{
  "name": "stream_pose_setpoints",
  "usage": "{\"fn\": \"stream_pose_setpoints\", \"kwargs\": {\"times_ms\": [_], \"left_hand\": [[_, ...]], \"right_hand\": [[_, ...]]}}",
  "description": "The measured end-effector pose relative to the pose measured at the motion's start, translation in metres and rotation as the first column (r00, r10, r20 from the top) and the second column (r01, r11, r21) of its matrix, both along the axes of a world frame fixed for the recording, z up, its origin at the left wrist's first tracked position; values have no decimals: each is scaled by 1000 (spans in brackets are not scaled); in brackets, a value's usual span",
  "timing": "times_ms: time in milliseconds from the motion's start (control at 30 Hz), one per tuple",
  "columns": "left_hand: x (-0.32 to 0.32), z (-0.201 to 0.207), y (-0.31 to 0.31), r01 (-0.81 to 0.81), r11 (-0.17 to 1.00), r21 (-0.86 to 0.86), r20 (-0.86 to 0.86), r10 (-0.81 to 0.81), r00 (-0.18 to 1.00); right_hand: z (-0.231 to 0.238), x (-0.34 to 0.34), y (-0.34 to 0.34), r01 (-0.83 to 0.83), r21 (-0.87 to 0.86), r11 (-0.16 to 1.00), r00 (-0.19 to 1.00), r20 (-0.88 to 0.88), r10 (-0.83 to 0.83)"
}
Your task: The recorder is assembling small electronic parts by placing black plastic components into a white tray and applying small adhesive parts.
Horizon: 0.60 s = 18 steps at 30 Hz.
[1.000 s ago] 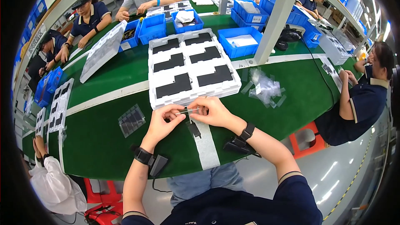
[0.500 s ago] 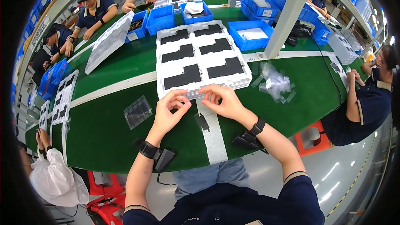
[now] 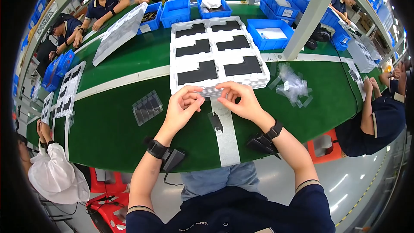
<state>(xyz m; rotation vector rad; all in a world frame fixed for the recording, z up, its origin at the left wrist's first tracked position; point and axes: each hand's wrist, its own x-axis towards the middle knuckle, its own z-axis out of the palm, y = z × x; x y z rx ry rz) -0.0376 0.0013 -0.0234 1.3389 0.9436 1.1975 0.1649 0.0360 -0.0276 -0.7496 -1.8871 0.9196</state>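
Note:
Both my hands are raised just in front of a stack of white trays [image 3: 214,66]. Flat black L-shaped pieces [image 3: 197,73] lie in the top tray's compartments. My left hand [image 3: 184,107] has its fingers curled and the thumb drawn against them. Facing it, my right hand [image 3: 242,102] is bent into a similar pinch. Whatever either one holds, if anything, is too small to make out. Below them, a small dark piece on clear film [image 3: 216,122] lies on the white strip [image 3: 227,146] of the green table.
Left of my hands lies a clear sheet with strips [image 3: 147,107]; on the right is a heap of clear film scraps [image 3: 293,87]. Blue bins [image 3: 270,34] stand behind the trays, beside a grey post [image 3: 312,15]. A white panel [image 3: 120,33] leans at left. Co-workers sit around.
The view has shifted, so the table and trays appear slightly to the right and higher. My hands keep nearly the same pose at the tray's front edge.

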Motion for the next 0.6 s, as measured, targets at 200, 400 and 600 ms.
{"fn": "stream_pose_setpoints", "kwargs": {"times_ms": [200, 400, 600], "left_hand": [[-3, 0, 1, 1, 999, -51, 19, 0, 1000], [-3, -1, 0, 52, 993, -107, 77, -44, 996], [-2, -3, 1, 88, 990, -110, 79, -79, 994]], "right_hand": [[8, 3, -5, -37, -81, 996, 998, 41, 40], [8, 2, -4, -28, -132, 991, 998, 47, 34], [6, 2, -7, -69, -112, 991, 997, 22, 72]]}}
